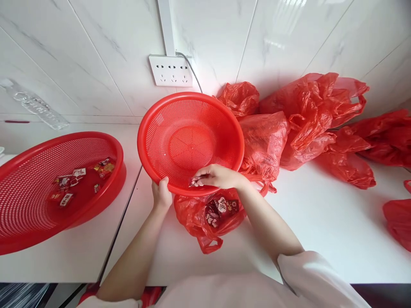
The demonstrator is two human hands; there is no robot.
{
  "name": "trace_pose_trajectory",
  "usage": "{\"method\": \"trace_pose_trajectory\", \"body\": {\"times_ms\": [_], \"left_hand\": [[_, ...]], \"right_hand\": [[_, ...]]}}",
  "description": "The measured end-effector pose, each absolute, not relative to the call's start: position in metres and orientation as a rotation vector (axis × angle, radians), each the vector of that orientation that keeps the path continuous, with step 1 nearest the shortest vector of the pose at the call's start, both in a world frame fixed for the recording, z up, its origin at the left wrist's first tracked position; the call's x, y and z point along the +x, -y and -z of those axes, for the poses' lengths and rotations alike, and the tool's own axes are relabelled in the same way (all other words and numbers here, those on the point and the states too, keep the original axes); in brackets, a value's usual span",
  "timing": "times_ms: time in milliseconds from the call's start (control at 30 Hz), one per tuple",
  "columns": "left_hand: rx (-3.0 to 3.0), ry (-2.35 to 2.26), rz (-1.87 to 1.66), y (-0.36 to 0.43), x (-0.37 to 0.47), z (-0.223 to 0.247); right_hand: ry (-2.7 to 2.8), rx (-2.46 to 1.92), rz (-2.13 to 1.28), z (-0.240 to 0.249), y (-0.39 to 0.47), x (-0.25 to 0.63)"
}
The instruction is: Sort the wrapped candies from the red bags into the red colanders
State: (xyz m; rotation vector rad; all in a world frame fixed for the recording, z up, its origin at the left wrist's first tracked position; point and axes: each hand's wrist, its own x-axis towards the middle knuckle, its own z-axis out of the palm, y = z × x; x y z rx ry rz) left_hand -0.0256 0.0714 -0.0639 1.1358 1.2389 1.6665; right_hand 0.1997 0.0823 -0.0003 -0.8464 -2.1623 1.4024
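Observation:
My left hand (162,193) grips the near-left rim of a round red plastic colander (189,100), its thumb over the edge. The colander is tilted toward me. Inside it, near the front wall, my right hand (215,176) has its fingers closed on a small dark-red printed packet (195,183), partly hidden by the fingers. Just below the colander's front rim lies an opened red plastic bag (189,216), with similar dark-red packets (221,207) showing in its mouth.
A second red colander (120,149) with several small wrapped packets (67,184) stands at the left. Several red plastic bags (265,137) line the right side by the tiled wall. A clear bottle (38,107) lies at the back left, and a socket strip (171,70) is on the wall.

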Motion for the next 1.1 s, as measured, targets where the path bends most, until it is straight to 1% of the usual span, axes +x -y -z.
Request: {"method": "trace_pose_trajectory", "body": {"times_ms": [233, 367, 500, 633, 733, 833, 933, 1033, 1100], "left_hand": [[1.019, -1.294, -1.716, -0.081, -0.032, 0.062], [0.975, -1.256, -1.700, -0.085, -0.036, 0.062], [0.853, -1.277, -1.616, -0.088, -0.040, 0.064], [0.807, -1.297, -1.583, -0.091, -0.040, 0.063], [0.792, -1.285, -1.581, -0.090, -0.039, 0.059], [0.802, -1.263, -1.574, -0.090, -0.039, 0.056], [0.809, -1.292, -1.555, -0.090, -0.041, 0.056], [0.795, -1.350, -1.557, -0.090, -0.042, 0.057], [0.801, -1.339, -1.556, -0.090, -0.041, 0.056]], "right_hand": [[2.018, -0.821, -1.454, -0.044, -0.064, 0.234], [1.935, -0.854, -1.462, -0.058, -0.053, 0.247], [2.122, -0.854, -1.505, -0.066, -0.048, 0.255], [2.379, -0.914, -1.420, -0.066, -0.048, 0.255], [2.339, -1.020, -1.367, -0.062, -0.047, 0.251], [2.257, -1.170, -1.159, -0.061, -0.042, 0.251], [2.305, -1.354, -0.980, -0.062, -0.033, 0.258], [2.331, -1.470, -0.915, -0.063, -0.026, 0.265], [2.342, -1.461, -0.888, -0.060, -0.024, 0.261]]}}
